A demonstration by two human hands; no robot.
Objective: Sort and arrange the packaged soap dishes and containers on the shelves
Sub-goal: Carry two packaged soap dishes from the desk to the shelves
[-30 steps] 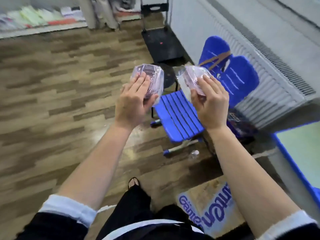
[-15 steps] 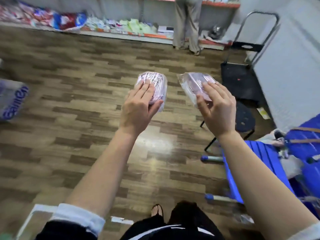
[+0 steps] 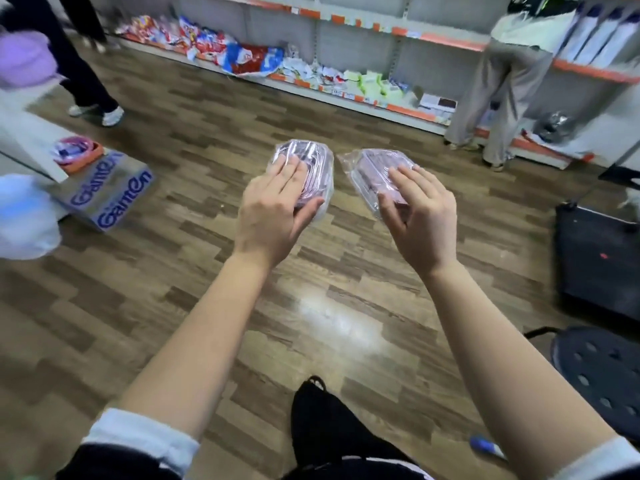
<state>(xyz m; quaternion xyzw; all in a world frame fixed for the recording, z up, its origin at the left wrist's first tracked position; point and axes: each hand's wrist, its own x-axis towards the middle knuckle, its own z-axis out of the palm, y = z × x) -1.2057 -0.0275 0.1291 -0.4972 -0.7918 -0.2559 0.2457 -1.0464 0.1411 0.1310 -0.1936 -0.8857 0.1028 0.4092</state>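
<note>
Two pink soap dishes in clear plastic wrap are held out in front of me above the wooden floor. My left hand (image 3: pixel 273 209) grips the left soap dish (image 3: pixel 313 168), fingers over its top and thumb under its edge. My right hand (image 3: pixel 420 220) holds the right soap dish (image 3: pixel 372 169), fingers spread on its top and thumb at its near side. The two packages sit side by side, a small gap between them. Shelves (image 3: pixel 433 39) with orange edge strips run along the far wall.
A cardboard box (image 3: pixel 107 195) printed in blue lies on the floor at left, with a pink and orange item on it. People stand at far left (image 3: pixel 86 81) and by the shelves at right (image 3: pixel 498 88). A black cart (image 3: pixel 595 258) and a black stool (image 3: pixel 602 368) stand at right.
The view has swung left, from the blue chair to the open floor and far shelves. Both hands keep the same hold on the two soap dishes in front of me.
</note>
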